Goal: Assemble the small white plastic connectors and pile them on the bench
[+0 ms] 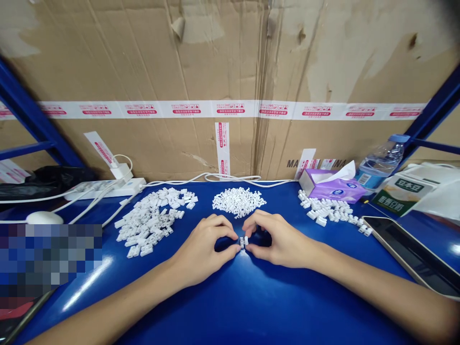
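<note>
Just above the blue tabletop (230,306), both hands meet in front of me. My left hand (208,244) pinches a small white slotted plastic piece (242,242) between thumb and fingertips. On its right side, my right hand (275,239) has thumb and fingers closed around a smaller white plastic piece (246,240). The two pieces appear to touch; whether they are joined I cannot tell. Beyond the hands lies a pile of tiny white parts (238,201). A wider heap of flat, slotted white pieces (151,218) spreads left of my left hand.
At right, chunky white pieces (327,209) lie before a purple tissue pack (334,187). A phone (413,249), a carton (402,191) and a water bottle (381,158) stand or lie farther right. A power strip (108,188) with cables sits back left, against cardboard (172,148).
</note>
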A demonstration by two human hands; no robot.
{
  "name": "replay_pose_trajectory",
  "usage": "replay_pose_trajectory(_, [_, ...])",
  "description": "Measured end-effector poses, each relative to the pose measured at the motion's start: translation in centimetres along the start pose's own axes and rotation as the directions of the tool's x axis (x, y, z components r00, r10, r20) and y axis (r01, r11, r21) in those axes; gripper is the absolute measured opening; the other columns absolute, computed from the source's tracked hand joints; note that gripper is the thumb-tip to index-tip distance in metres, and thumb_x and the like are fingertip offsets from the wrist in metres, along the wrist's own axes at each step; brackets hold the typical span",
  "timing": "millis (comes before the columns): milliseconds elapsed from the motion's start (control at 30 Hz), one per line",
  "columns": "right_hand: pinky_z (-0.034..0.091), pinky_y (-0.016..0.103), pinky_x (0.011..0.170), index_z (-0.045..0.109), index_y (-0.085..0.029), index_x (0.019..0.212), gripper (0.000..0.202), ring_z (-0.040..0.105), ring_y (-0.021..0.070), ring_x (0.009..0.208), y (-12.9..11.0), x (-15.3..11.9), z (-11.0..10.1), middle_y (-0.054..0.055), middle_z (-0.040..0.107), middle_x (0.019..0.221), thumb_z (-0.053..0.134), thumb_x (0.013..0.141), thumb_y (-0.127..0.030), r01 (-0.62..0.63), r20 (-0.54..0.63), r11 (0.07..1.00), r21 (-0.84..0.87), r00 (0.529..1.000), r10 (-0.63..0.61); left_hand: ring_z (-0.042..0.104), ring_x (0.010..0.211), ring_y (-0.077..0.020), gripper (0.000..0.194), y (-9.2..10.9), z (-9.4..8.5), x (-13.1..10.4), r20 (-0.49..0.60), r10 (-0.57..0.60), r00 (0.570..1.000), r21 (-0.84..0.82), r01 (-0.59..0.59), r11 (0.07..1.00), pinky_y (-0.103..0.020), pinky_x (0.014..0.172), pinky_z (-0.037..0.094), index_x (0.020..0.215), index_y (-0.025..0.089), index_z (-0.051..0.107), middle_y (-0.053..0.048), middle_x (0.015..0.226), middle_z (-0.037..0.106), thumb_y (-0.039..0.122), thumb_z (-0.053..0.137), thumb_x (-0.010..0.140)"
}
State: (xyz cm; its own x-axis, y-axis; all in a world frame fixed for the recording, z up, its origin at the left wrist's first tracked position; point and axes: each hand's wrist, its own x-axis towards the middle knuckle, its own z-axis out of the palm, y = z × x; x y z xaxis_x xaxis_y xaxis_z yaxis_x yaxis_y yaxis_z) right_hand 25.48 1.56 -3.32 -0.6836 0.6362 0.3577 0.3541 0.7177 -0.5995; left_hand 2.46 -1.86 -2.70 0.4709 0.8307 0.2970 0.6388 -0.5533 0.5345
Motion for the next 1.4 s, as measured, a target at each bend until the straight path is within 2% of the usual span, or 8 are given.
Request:
replay_pose_trajectory(400, [0.051,0.034,0.083,0.066,-0.02,0.102,0.023,0.065,0.0192,0.092,1.0,0.3,-0.6,0.004,0.071,0.096,0.073,0.08,-0.017,-0.007,-0.019,0.999,-0.05,1.0,0.006,0.064,0.097,-0.0226,0.006,0.0,-0.2,0.0,0.004,-0.011,1.0,0.014,0.011,1.0,-0.048,0.101,0.043,0.093,0.023,0.075,-0.002,0.101,0.07,0.022,0.073,0.087])
replay_pose_trajectory(667, [0.05,0.039,0.083,0.07,-0.017,0.106,0.037,0.06,0.0237,0.094,2.2,0.7,-2.0,0.006,0.069,0.095,0.081,0.076,-0.036,0.039,0.034,0.977,-0.207,0.999,-0.033,0.066,0.095,-0.0232,0.007,-0.8,-0.7,0.3,-0.029,0.02,0.999,0.056,-0.018,0.998,-0.044,0.093,0.05,0.09,0.023,0.075,-0.004,0.101,0.071,0.021,0.069,0.087])
replay_pose_trajectory(900, [0.048,0.038,0.083,0.072,-0.017,0.098,0.027,0.06,0.0219,0.089,2.0,0.5,-1.5,0.005,0.068,0.09,0.08,0.08,-0.035,0.006,0.022,0.981,-0.195,1.0,-0.002,0.066,0.095,-0.0232,0.012,-1.6,-0.9,0.6,-0.045,0.006,0.999,0.085,-0.002,0.996,-0.041,0.088,0.051,0.095,0.022,0.075,-0.005,0.1,0.071,0.02,0.065,0.089])
replay_pose_trajectory(1133, [0.045,0.036,0.083,0.072,-0.019,0.094,0.019,0.062,0.019,0.084,1.8,0.6,-1.0,0.002,0.068,0.087,0.078,0.082,-0.033,-0.007,0.0,0.983,-0.182,1.0,0.007,0.061,0.072,-0.0168,0.028,-1.8,-0.9,0.9,-0.03,-0.044,0.999,0.13,0.047,0.99,-0.031,0.068,0.05,0.118,0.022,0.069,-0.004,0.1,0.068,0.025,0.061,0.092])
replay_pose_trajectory(1400, [0.04,0.037,0.087,0.073,-0.02,0.092,0.013,0.062,0.0183,0.087,1.6,0.5,-1.3,0.001,0.068,0.09,0.076,0.084,-0.029,-0.014,0.021,0.986,-0.165,1.0,0.018,0.058,0.059,-0.0137,0.021,-2.3,-1.3,2.8,-0.04,-0.098,0.994,0.127,0.102,0.987,-0.028,0.062,0.047,0.105,0.02,0.074,-0.001,0.083,0.072,0.019,0.059,0.09])
